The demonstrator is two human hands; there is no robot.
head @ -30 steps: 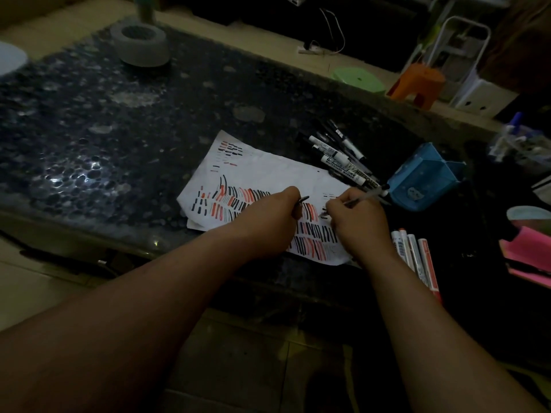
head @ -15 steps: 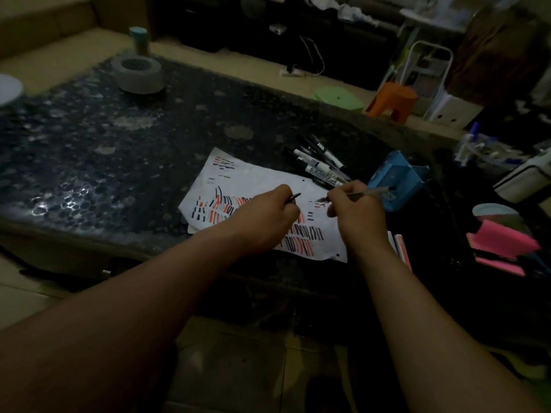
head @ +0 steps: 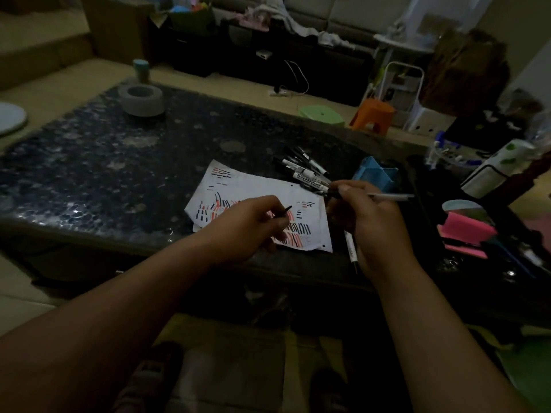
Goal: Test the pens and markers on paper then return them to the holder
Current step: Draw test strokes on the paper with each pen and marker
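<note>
Left hand (head: 250, 226) grips small dark piece (head: 285, 210), probably cap; right hand (head: 368, 217) pinches pen (head: 387, 197) above marked paper (head: 256, 187), likely recapping before return to blue holder (head: 374, 174).

Dark speckled table (head: 89, 174), marked paper (head: 256, 189), markers (head: 304, 171), blue holder (head: 374, 175), tape roll (head: 141, 99)

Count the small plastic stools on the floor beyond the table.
2: a green stool just past the far edge of the table, and an orange stool beside it, to its right. More may be hidden behind clutter.
</note>
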